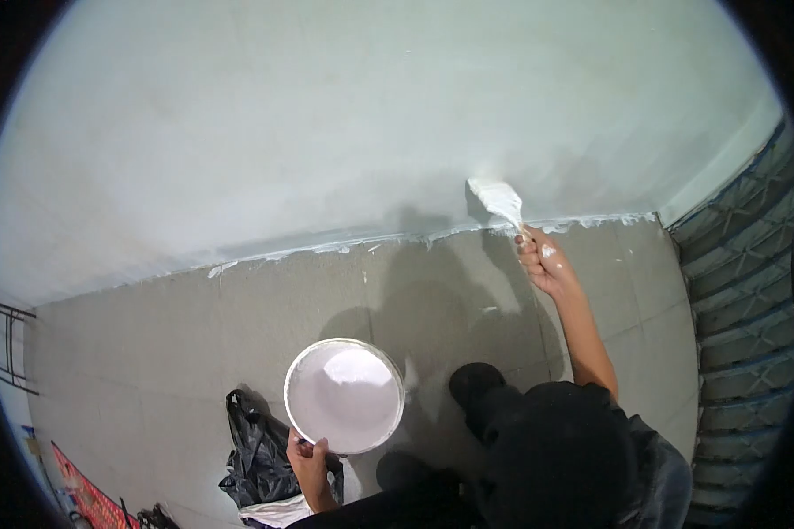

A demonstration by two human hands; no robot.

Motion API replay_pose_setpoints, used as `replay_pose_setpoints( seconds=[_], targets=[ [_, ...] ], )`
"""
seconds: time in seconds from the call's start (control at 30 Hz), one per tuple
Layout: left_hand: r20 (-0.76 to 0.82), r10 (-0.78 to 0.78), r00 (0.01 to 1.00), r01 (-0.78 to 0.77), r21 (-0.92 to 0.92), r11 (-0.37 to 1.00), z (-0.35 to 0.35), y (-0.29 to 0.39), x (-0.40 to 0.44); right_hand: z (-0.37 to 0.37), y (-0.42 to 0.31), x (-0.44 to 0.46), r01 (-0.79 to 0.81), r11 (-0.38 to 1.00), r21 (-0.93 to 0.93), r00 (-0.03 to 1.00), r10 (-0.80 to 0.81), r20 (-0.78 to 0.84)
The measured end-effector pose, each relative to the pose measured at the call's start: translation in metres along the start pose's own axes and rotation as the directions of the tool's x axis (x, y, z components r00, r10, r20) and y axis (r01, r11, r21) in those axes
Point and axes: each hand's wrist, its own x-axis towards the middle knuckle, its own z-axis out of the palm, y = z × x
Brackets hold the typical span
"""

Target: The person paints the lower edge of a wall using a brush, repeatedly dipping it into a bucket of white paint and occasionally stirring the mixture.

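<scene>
My right hand [545, 263] is closed round the handle of a brush [500, 201] thick with white paint, its head against the lower part of the pale wall [282, 115]. A white smear marks the back of that hand. At the lower middle, my left hand [310, 458] grips the rim of a round white bucket [400, 388], which holds pale paint with a brighter patch on its surface. White paint runs unevenly along the line where wall and floor meet.
Grey floor tiles [176, 335] carry white specks. A black plastic bag [260, 454] lies left of the bucket. A folding metal gate [741, 309] stands at the right. Dark metal bars [9, 344] and a red mesh item [88, 494] show at the left.
</scene>
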Motion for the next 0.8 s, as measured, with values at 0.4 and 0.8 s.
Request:
replay_pose_setpoints(
  seconds=[0.4, 0.8],
  targets=[
    [0.009, -0.001, 1.0, 0.001, -0.023, 1.0, 0.002, 0.003, -0.001, 0.05, 0.126, 0.097, -0.278, 0.961, -0.015, 0.943, 0.275, 0.184],
    [-0.006, -0.053, 0.999, 0.053, -0.019, 0.998, -0.007, -0.006, 0.0, 0.11, 0.058, 0.026, -0.146, 0.986, -0.076, 0.974, 0.157, 0.162]
  ],
)
